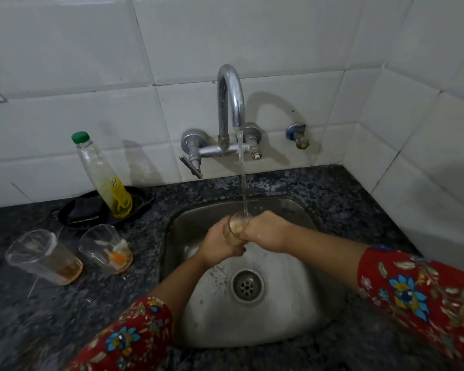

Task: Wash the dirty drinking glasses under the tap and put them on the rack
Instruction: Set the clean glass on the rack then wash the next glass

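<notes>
While the tap [231, 103] runs, head view: glass [237, 227] is over the sink [292, 311], up and back from the drain [247, 286], clamped between both hands. Left hand [220, 245] wraps the lower left side, fingers curled under the base. Right hand [265, 232] grips the right side, fingers curled round the wall, tips hidden. Only the rim and upper wall show between the hands. Long axis near upright, mouth up; exact tilt can't tell. Water stream [243, 178] drops straight into the mouth. Two dirty glasses [44, 257] stand on the counter [65, 311] left of the sink, just beside each other, mouths up, orange residue at the bottom. Behind them a green-capped bottle [102, 175] stands in a black dish [73, 214]
</notes>
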`<state>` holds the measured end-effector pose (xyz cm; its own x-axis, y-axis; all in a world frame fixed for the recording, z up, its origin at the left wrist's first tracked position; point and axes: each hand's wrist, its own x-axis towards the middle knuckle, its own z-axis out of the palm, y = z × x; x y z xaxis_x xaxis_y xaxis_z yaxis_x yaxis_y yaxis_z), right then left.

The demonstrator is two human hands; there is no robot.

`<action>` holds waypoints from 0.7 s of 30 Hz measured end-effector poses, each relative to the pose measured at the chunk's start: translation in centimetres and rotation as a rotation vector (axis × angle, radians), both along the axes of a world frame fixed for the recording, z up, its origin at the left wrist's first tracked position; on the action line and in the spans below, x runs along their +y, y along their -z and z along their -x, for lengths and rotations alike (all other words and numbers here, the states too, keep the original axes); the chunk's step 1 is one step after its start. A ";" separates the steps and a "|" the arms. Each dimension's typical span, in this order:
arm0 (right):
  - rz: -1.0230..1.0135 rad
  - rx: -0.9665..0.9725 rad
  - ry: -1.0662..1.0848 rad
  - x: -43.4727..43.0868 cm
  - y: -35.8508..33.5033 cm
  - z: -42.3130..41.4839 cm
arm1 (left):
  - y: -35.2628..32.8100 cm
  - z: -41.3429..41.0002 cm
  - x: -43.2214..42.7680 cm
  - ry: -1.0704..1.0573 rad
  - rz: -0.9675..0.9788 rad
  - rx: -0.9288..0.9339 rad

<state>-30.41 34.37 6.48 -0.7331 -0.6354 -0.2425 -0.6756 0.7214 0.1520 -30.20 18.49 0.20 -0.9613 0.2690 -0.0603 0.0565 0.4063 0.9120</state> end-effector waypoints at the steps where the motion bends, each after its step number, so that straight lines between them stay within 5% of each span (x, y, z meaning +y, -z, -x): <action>1: 0.123 -0.123 0.147 -0.8 0.3 -0.6 | -0.2 -0.3 0.2 -0.024 0.033 0.006; 5: 0.968 -0.863 0.688 -2.8 0.8 -2.6 | -1.2 -1.8 -0.2 -0.061 0.463 0.170; 10: 1.619 -1.424 1.200 -3.1 2.7 -4.1 | -2.4 -2.7 -2.4 0.120 1.098 0.319; 16: 1.703 -1.506 1.472 -2.9 5.0 -5.7 | -3.1 -2.5 -2.1 0.223 1.435 0.267; 19: 1.674 -1.402 1.289 -3.1 4.1 -5.9 | -3.2 -2.4 -2.3 0.212 1.278 0.172; 21: 1.549 -1.241 0.979 -3.0 3.6 -5.4 | -2.8 -2.0 -2.3 0.175 0.985 0.055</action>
<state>-25.06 31.37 2.91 -0.7699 -0.3714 -0.5189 0.5911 -0.1085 -0.7993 -28.16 16.18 3.01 -0.9212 0.2608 -0.2888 0.2196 0.9611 0.1676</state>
